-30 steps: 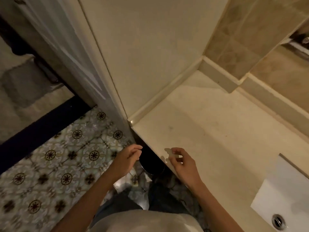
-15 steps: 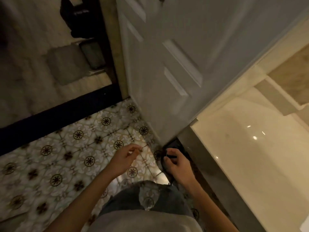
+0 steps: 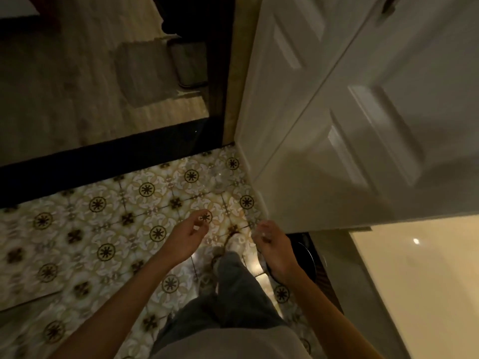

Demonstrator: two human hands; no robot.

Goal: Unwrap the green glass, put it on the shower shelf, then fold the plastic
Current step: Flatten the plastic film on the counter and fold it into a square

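Head cam looks down at our own arms and legs. Biggest thing: white panelled door (image 3: 363, 112), filling upper right of frame, its bottom edge running diag. toward centre. Patterned floor tiles (image 3: 103, 242) w/ dark rosettes cover the lower left and centre. Upper left shows a dim room w/ pale wood-look floor (image 3: 64, 86), cut off from the tiles by a black threshold strip (image 3: 103, 156). A grey mat (image 3: 145, 73) lies there, w/ a small dark bin (image 3: 189, 63) just beside it on the right. Lower right corner: glossy cream counter (image 3: 420, 281) w/ a light spot reflected on it. Between counter and our right arm, a dark round object (image 3: 305, 255) sits low under the door edge; can't tell what it is.

Our grey trousers (image 3: 233, 294) and one shoe (image 3: 233, 244) show at bottom centre.

Left hand (image 3: 186, 237), centre frame, has fingers curled w/ thumb meeting fingertips, pinching a bit of clear plastic (image 3: 201, 220), barely visible against the tiles. Right hand (image 3: 272, 244), just right of centre, also has fingers curled in; something pale sits at its fingertips, but too blurred — we can't tell if it grips anything. Hands are near each other, not touching.

Green glass and shower shelf: neither is in frame.
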